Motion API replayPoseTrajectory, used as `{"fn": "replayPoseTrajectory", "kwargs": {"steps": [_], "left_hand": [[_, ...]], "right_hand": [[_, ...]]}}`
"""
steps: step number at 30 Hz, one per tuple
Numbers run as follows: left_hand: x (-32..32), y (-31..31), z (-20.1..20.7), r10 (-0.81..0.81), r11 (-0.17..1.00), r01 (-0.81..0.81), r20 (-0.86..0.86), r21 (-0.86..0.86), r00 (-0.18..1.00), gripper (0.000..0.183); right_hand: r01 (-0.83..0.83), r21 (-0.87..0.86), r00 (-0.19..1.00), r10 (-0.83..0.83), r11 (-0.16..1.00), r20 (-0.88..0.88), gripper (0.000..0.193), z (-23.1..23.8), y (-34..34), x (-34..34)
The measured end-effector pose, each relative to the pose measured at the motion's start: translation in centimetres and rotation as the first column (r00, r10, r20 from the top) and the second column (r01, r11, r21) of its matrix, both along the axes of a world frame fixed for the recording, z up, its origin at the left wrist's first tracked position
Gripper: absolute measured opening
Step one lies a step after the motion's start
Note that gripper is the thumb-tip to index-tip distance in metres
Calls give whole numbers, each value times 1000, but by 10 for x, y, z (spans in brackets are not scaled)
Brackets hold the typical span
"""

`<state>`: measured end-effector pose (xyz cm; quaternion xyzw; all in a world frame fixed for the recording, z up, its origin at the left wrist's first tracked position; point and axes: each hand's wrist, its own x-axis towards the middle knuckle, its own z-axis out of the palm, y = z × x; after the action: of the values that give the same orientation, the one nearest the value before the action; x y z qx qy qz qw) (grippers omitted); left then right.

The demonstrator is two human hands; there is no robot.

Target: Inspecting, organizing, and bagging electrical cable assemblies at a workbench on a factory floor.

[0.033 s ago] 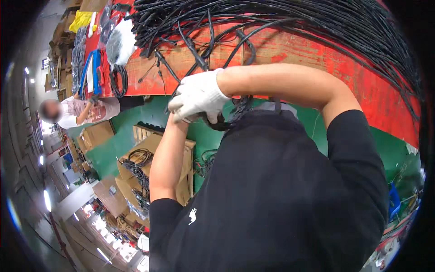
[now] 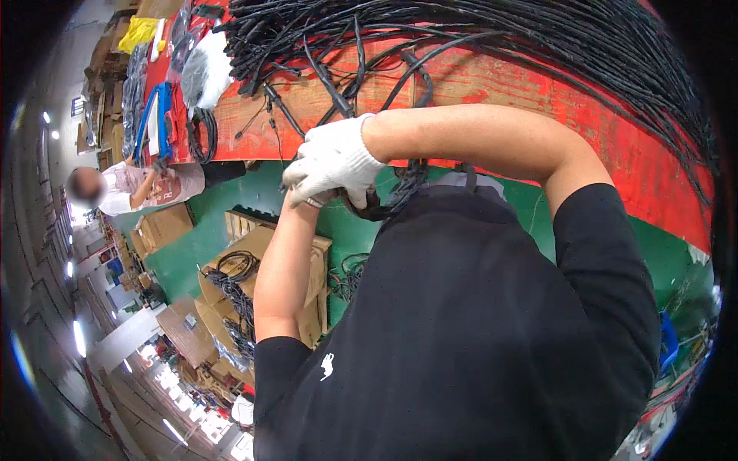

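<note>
My right hand (image 2: 334, 157), in a white knitted glove, reaches across from the right with its fingers curled round a black cable bundle (image 2: 377, 209) at the front edge of the red table. Beneath it lies my left hand (image 2: 314, 201); mostly its glove cuff shows, and its fingers are hidden. The bundle hangs in a loop below the right hand, close to my black shirt. Several thick cable ends, one a black cable branch (image 2: 327, 81), run from the hands back over the tabletop.
A large heap of black cables (image 2: 461, 27) covers the back of the worn red table (image 2: 507, 92). To the left lie a blue frame (image 2: 159, 123) and a clear plastic bag (image 2: 206, 73). A person (image 2: 154, 184) stands there. Cardboard boxes (image 2: 215, 288) with coiled cables sit below.
My right hand has shifted slightly left, and more of the cable loop shows beside it. The left forearm stays almost where it was.
</note>
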<state>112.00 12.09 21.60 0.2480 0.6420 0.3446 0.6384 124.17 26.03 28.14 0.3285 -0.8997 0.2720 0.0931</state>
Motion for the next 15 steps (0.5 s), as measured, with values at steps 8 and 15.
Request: {"fn": "replayPoseTrajectory", "kwargs": {"steps": [8, 15], "left_hand": [[-5, -32, 65, -79, 997, 77, -178, -22, 981, 25], [-32, -80, 88, 349, 937, -350, 123, -19, 929, 25]], "right_hand": [[435, -348, 854, -259, 830, 450, 80, -27, 82, -10], [347, 127, 716, -350, 929, 604, 56, -157, 124, 34]]}}
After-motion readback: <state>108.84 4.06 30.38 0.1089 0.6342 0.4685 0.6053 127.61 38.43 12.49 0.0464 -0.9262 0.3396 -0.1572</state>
